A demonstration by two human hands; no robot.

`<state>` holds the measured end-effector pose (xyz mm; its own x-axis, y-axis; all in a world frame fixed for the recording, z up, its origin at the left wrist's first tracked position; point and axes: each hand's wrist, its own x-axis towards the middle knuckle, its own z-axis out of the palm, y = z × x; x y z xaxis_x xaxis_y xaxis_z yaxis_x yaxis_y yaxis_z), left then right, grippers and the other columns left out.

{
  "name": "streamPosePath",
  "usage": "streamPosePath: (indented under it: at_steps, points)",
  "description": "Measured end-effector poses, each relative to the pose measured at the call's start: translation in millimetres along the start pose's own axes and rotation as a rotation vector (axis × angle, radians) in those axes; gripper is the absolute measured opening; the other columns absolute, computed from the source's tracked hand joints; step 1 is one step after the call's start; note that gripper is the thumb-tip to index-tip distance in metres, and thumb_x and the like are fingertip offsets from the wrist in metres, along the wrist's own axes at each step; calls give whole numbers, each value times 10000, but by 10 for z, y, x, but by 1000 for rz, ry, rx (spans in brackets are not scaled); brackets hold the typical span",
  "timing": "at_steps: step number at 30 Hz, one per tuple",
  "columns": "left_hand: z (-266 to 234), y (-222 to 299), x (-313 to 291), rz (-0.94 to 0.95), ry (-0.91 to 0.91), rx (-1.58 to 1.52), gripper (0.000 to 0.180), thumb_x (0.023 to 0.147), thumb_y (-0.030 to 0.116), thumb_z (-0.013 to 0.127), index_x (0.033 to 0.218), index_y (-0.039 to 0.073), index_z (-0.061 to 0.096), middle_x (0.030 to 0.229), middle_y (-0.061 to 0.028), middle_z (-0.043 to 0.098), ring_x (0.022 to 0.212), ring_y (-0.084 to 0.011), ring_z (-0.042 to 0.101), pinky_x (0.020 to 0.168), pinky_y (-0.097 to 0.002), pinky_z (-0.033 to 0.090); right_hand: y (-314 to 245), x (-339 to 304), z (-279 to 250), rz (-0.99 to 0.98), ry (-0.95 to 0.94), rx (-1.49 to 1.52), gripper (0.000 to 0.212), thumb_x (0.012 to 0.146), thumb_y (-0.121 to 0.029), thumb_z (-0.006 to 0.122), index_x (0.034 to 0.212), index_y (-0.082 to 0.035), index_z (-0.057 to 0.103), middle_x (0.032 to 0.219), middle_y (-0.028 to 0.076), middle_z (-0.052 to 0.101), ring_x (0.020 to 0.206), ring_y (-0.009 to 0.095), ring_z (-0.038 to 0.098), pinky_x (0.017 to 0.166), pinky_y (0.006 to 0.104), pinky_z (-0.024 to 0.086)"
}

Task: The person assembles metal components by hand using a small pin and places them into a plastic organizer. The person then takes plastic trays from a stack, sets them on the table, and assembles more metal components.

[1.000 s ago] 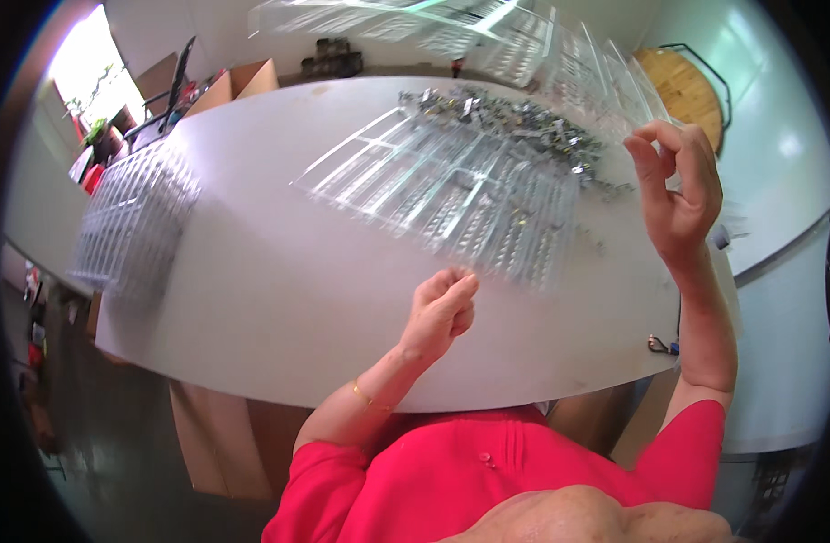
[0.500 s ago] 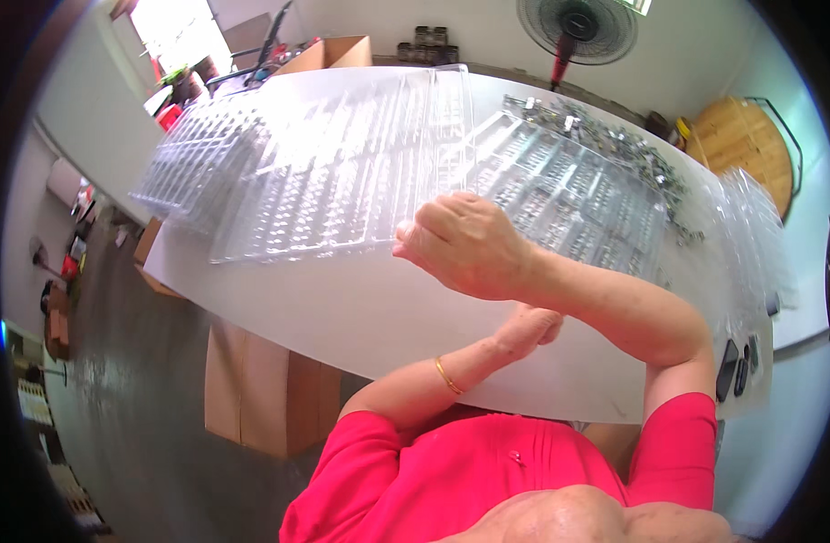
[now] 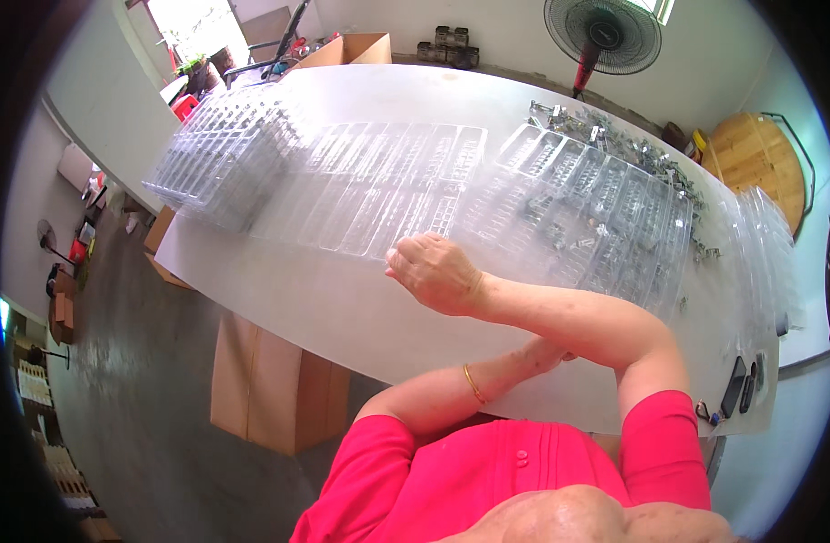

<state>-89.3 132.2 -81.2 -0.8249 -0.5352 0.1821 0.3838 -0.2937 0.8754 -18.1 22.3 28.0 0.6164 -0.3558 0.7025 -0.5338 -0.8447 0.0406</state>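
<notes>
My right hand (image 3: 433,276) reaches across my body, its fingers closed at the near edge of a clear plastic tray (image 3: 360,215) with rows of small pockets. That tray lies low over the white table (image 3: 279,281), between a tall stack of similar trays (image 3: 218,167) on the left and another clear tray (image 3: 605,213) on the right. Small metal pieces sit in and on the right tray. My left hand (image 3: 549,353), past a gold bracelet, is under the right forearm near the table's front; its fingers are mostly hidden.
Loose small metal parts (image 3: 645,158) lie heaped along the far right edge. More clear plastic trays (image 3: 757,262) stand at the right end, near a dark flat device (image 3: 733,385). A cardboard box (image 3: 275,385) stands on the floor below; a fan (image 3: 603,36) is behind.
The tray at my right hand has come down from a raised position toward the table. My right hand is slightly lower and nearer; the left has slipped further behind the right forearm.
</notes>
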Motion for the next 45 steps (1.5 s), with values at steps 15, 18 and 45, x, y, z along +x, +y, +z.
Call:
streamPosePath:
  at_steps: [15,18,45]
  points:
    - [-18,402,30,-64,-55,-156,149,996,205,476,885,153,560,595,71,326,492,-63,290,451,-269,201,52,-597,-1382,353,-380,-200,375,824,-225,725,1113,-18,606,1026,124,595,1015,293,578,980,448,393]
    - [87,663,58,-183,6,-219,105,966,160,493,882,152,556,594,76,331,477,-61,288,440,-267,186,59,-781,-1567,491,-605,-292,333,792,-217,736,1035,-26,611,1022,131,583,974,285,593,933,437,435]
    - [208,883,41,-558,23,72,253,981,303,646,1006,54,608,634,72,415,498,-34,348,443,-241,242,670,-1256,-3648,494,-246,-962,197,816,-4,599,1006,-56,596,1038,88,651,862,317,643,779,407,513]
